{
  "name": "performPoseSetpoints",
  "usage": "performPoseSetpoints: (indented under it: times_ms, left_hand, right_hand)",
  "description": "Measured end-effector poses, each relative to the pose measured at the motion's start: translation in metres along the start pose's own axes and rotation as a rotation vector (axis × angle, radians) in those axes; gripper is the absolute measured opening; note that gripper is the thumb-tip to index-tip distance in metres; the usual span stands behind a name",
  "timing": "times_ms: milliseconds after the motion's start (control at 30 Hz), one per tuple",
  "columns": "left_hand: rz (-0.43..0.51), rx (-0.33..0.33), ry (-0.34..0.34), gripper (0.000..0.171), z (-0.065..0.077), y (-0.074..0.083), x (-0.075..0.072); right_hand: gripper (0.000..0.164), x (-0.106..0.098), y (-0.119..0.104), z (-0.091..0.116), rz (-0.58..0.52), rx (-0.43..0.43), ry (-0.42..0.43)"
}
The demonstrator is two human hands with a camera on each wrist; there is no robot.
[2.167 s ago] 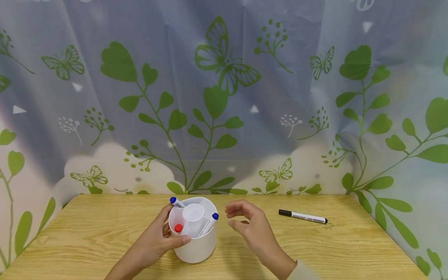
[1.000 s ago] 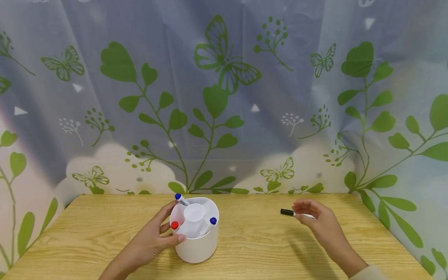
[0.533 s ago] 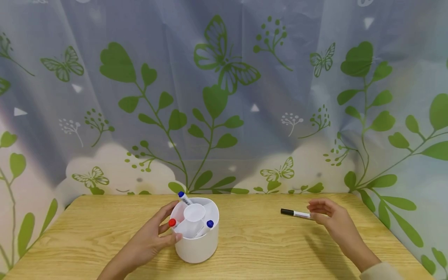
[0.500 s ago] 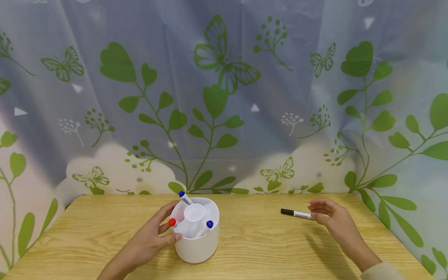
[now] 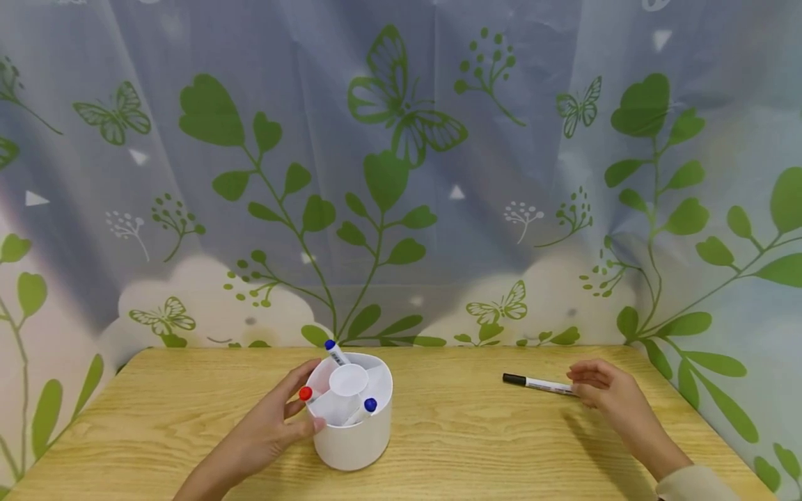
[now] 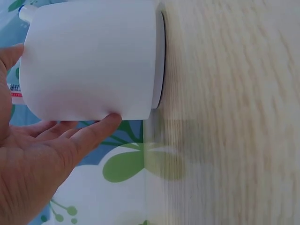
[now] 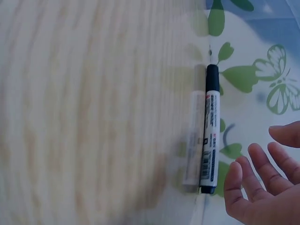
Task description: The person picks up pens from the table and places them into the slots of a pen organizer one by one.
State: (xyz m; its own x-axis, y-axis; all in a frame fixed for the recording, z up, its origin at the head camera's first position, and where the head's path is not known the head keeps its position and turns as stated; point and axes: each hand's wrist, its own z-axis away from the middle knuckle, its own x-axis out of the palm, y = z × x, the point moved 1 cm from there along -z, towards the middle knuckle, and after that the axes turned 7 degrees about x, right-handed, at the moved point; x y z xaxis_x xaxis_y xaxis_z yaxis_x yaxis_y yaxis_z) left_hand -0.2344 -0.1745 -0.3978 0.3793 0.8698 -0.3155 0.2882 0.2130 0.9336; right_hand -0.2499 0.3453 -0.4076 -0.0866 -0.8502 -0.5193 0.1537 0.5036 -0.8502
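Observation:
A round white pen organizer [image 5: 352,445] with compartments and a central cup stands on the table in the head view. It holds two blue-capped markers, one at the back [image 5: 335,351] and one at the front right [image 5: 370,405], plus a red-capped marker [image 5: 305,394] at the left. My left hand [image 5: 269,428] grips its left side, thumb near the rim; the left wrist view shows a fingertip [image 6: 111,120] against the wall. A black-capped whiteboard marker [image 5: 539,384] lies on the table. Beside its tail end hovers my right hand [image 5: 617,407], fingers loosely bent, apart from the marker [image 7: 212,136] in the right wrist view.
A light wooden table [image 5: 464,445] carries everything. Behind it hangs a curtain [image 5: 301,209] printed with green leaves and butterflies, reaching the table's back edge.
The organizer has turned clockwise seen from above, carrying its markers round. My right hand has moved from beside the organizer rightwards to the black marker's tail end. The black marker has stayed put.

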Motion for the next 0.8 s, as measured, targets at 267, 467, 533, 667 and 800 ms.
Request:
performPoseSetpoints:
  times_ms: [267, 467, 533, 667, 800]
  left_hand:
    - [0.086, 0.018, 0.013, 0.100, -0.002, -0.002, 0.006]
    - [0.053, -0.006, 0.071, 0.107, -0.004, -0.004, 0.012]
    - [0.049, -0.012, 0.083, 0.108, -0.005, -0.004, 0.014]
    - [0.039, -0.037, 0.104, 0.110, -0.006, -0.004, 0.017]
    - [0.027, -0.052, 0.114, 0.110, -0.006, -0.003, 0.018]
  right_hand:
    - [0.042, -0.006, 0.009, -0.006, 0.039, -0.015, 0.019]
    - [0.044, -0.008, 0.013, -0.009, 0.067, 0.015, 0.008]
    - [0.044, -0.008, 0.014, -0.009, 0.071, 0.015, 0.008]
    - [0.043, -0.007, 0.016, -0.011, 0.095, 0.010, 0.013]
    - [0.040, -0.006, 0.016, -0.016, 0.116, 0.014, 0.013]
